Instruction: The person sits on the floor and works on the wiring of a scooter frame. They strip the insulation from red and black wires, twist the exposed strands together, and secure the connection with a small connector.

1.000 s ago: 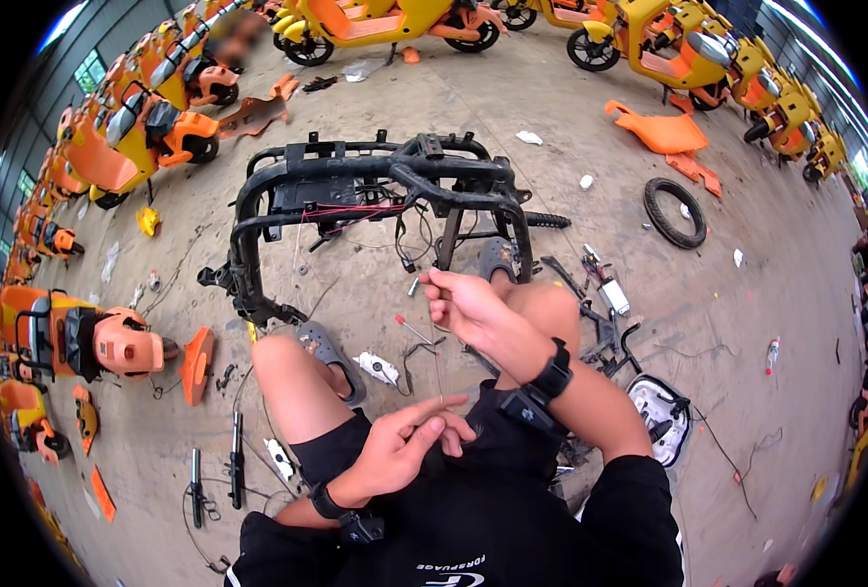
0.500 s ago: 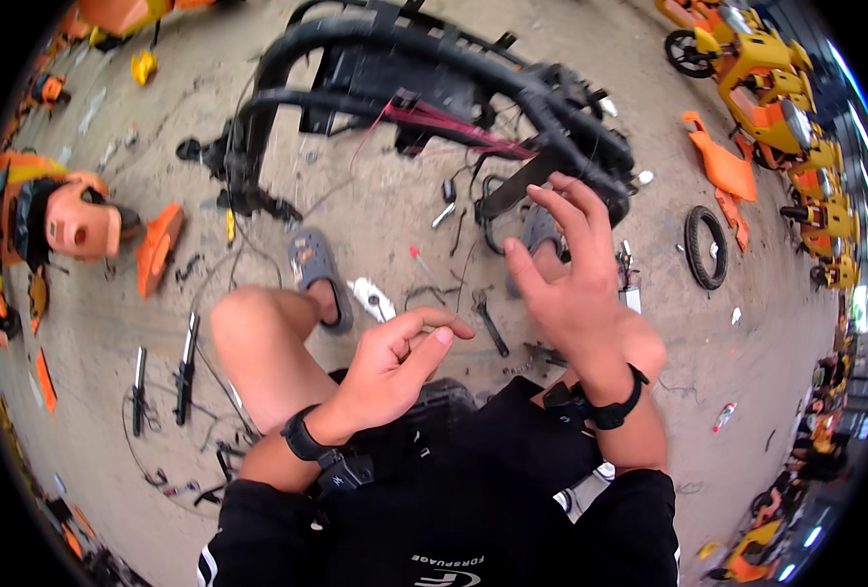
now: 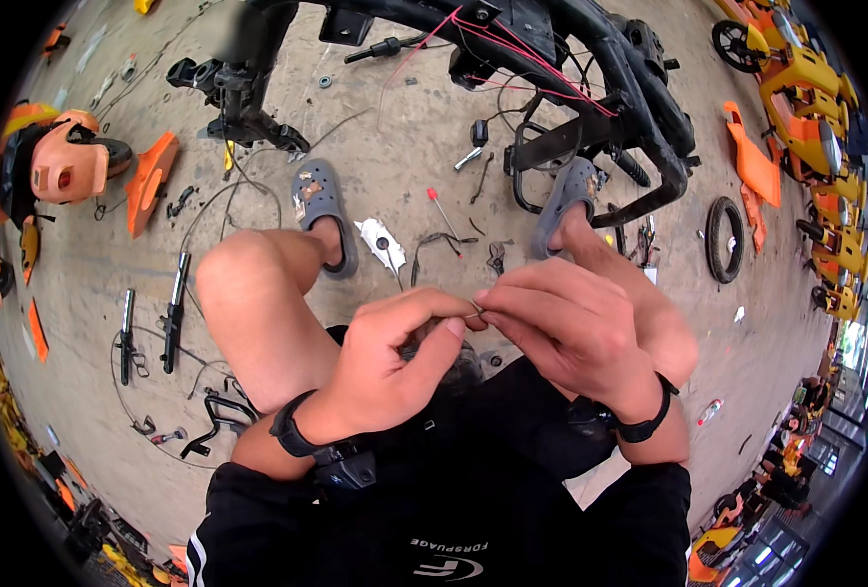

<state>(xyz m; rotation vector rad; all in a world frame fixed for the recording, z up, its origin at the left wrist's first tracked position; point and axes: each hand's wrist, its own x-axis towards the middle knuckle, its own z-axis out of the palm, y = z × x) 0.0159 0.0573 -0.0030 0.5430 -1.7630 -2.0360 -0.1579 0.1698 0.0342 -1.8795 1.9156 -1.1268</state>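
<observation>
My left hand (image 3: pixel 395 357) and my right hand (image 3: pixel 576 328) meet at the fingertips in front of my lap. A thin, wire-like sliver shows between them, too small to name. The left fingers are curled with the thumb pressed against them. On the right, thumb and fingertips close in a pinch at the left forefinger's tip. Beyond my feet stands a bare black scooter frame (image 3: pixel 639 122), with loose red wires (image 3: pixel 522 61) strung along it. Neither hand touches the frame.
Between my clogs lie a red-handled screwdriver (image 3: pixel 440 207), an adjustable wrench (image 3: pixel 496 256) and a white scrap (image 3: pixel 380 245). Shock absorbers (image 3: pixel 175 313) and cables lie left. A tyre (image 3: pixel 725 240) and orange panel (image 3: pixel 752 161) lie right, near parked yellow scooters (image 3: pixel 796 88).
My right hand has come down from beside the frame, its spread fingers now pinched against my left fingertips. The view has shifted, so the frame sits higher in the picture.
</observation>
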